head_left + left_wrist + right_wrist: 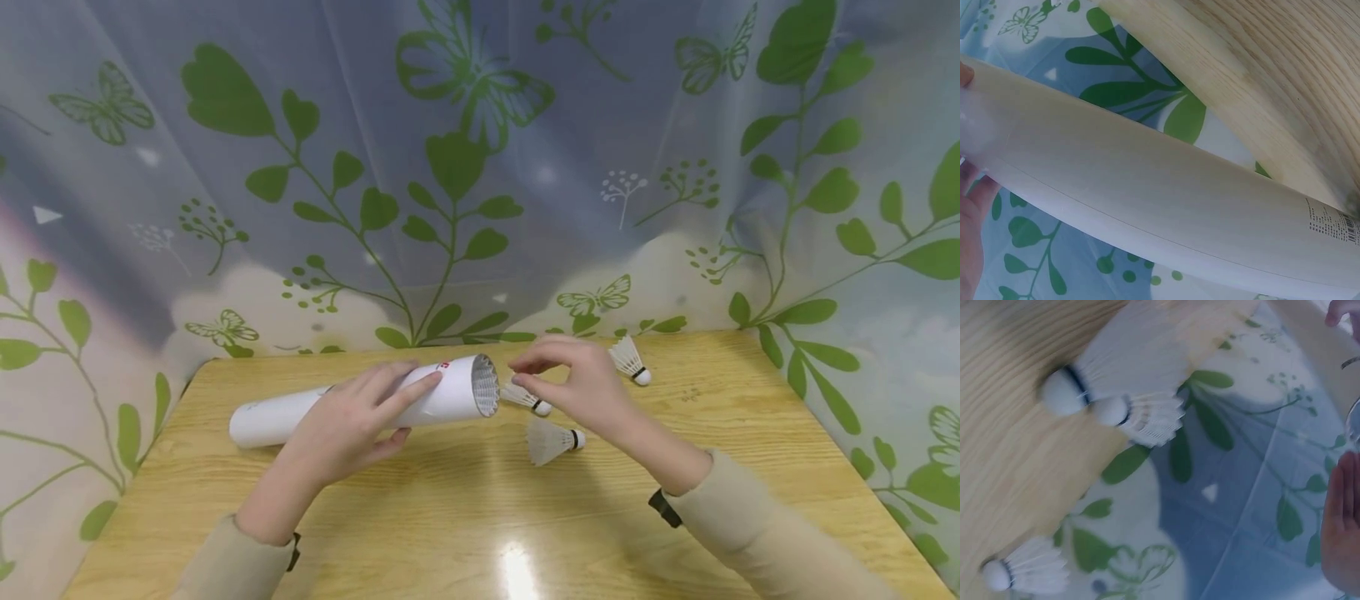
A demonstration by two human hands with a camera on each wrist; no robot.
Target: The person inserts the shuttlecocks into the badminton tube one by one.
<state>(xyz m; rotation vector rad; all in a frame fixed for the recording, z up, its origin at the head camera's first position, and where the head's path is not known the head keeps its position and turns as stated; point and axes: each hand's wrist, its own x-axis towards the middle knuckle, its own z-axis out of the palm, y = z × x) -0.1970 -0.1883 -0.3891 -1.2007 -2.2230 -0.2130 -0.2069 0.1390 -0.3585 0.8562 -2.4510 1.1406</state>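
Observation:
A long white shuttlecock tube [442,392] lies slanted above the table, its open end facing right. My left hand [348,421] grips it around the middle, with the thumb below and the fingers over the top. Ridged, silvery-grey material shows inside the mouth. Just right of that mouth is my right hand [577,383], its fingers bent and nothing visible between thumb and fingertips. Below and behind this hand lie three white shuttlecocks: one near the tube mouth [536,402], a nearer shuttlecock [553,440] and a farther shuttlecock [630,361]. The left wrist view shows the tube [1147,181] close up, with printed text.
The wooden table [450,517] carries all of these things. A curtain [525,233] printed with green leaves and butterflies hangs along its back edge and sides. Both wrists have dark straps beneath beige sleeves.

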